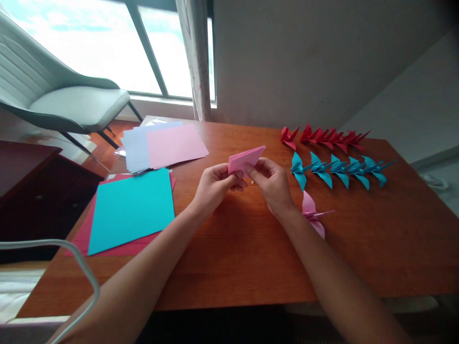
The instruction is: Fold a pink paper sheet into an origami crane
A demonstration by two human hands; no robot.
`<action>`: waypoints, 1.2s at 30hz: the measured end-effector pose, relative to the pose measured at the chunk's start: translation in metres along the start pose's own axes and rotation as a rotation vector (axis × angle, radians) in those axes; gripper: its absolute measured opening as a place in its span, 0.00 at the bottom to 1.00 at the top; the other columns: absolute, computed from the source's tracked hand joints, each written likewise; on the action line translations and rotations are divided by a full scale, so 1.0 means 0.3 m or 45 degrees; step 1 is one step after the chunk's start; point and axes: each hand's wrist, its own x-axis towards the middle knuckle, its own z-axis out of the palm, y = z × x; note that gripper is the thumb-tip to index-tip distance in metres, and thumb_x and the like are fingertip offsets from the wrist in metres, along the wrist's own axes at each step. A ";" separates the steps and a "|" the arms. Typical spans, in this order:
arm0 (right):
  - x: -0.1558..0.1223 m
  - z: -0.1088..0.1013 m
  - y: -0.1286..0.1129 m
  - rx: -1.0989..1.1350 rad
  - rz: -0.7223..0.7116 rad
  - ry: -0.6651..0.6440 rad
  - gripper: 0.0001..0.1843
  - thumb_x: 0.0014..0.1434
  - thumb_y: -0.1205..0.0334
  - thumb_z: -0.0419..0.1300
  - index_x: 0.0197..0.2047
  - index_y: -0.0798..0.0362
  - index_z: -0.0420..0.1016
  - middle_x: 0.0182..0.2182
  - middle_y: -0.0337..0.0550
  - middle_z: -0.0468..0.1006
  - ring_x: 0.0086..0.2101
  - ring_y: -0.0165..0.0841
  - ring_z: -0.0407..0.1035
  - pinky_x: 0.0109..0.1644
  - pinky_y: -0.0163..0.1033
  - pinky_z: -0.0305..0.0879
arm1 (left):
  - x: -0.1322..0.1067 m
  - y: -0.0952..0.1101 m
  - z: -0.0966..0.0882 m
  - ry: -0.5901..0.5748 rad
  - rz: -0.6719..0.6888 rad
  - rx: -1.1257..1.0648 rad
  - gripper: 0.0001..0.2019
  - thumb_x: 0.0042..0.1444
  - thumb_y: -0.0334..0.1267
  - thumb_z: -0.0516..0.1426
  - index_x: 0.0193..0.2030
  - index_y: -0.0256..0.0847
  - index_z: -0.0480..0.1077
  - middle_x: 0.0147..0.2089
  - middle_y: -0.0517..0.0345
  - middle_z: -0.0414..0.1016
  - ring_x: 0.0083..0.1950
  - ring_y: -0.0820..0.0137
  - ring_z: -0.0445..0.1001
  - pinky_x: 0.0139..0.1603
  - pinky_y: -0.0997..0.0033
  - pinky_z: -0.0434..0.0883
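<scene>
A piece of folded pink origami paper (pixel 245 160) is held above the middle of the table, its layers pressed into a small slanted shape. My left hand (pixel 217 184) pinches its left end between thumb and fingers. At the right end, my right hand (pixel 271 184) grips the same paper, thumb in front and fingers behind. A finished pink paper crane (pixel 312 215) lies beside my right forearm, which partly hides it. Farther right, a row of blue paper cranes (pixel 339 171) stretches across the table, with a row of red paper cranes (pixel 328 137) behind it.
Blue sheets (pixel 132 210) lie over red sheets (pixel 77 236) on the left of the wooden table (pixel 229 277). Behind them are pink sheets (pixel 175 147) and pale lilac sheets (pixel 136 150). A white cable (pixel 84 265) loops at the lower left. A chair (pixel 79 107) stands by the window.
</scene>
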 end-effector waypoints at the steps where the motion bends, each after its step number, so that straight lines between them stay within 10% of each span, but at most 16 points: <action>1: -0.002 0.002 0.002 -0.040 0.000 -0.037 0.11 0.58 0.53 0.67 0.36 0.51 0.80 0.32 0.40 0.82 0.33 0.32 0.71 0.38 0.38 0.66 | 0.000 0.000 -0.001 0.007 0.004 0.003 0.14 0.53 0.46 0.67 0.34 0.35 0.78 0.29 0.54 0.81 0.29 0.72 0.77 0.32 0.75 0.71; 12: -0.015 0.000 -0.022 -0.083 -0.009 0.148 0.09 0.58 0.54 0.67 0.35 0.51 0.79 0.31 0.38 0.80 0.31 0.31 0.70 0.35 0.37 0.64 | -0.001 -0.009 0.005 -0.043 -0.010 0.061 0.20 0.56 0.54 0.65 0.29 0.35 0.77 0.27 0.53 0.79 0.26 0.73 0.73 0.28 0.75 0.67; 19: -0.007 -0.006 -0.017 0.060 0.034 -0.144 0.20 0.58 0.44 0.67 0.26 0.51 0.72 0.20 0.31 0.63 0.22 0.26 0.55 0.26 0.35 0.53 | -0.005 0.010 0.002 -0.130 -0.017 0.029 0.21 0.56 0.55 0.65 0.29 0.36 0.76 0.25 0.56 0.77 0.25 0.75 0.72 0.30 0.75 0.69; 29: 0.013 -0.038 -0.019 0.189 0.111 0.300 0.22 0.55 0.43 0.70 0.25 0.50 0.68 0.19 0.30 0.58 0.20 0.24 0.49 0.22 0.35 0.45 | -0.018 0.020 0.008 -0.406 -0.202 0.037 0.22 0.54 0.55 0.67 0.30 0.34 0.77 0.27 0.52 0.79 0.27 0.73 0.74 0.30 0.74 0.70; 36: 0.001 -0.025 -0.024 0.186 0.064 0.225 0.22 0.55 0.44 0.70 0.24 0.50 0.69 0.18 0.30 0.58 0.19 0.24 0.48 0.22 0.35 0.46 | -0.012 0.007 0.000 -0.381 -0.168 0.052 0.17 0.54 0.50 0.67 0.33 0.34 0.79 0.31 0.51 0.81 0.29 0.72 0.75 0.33 0.74 0.70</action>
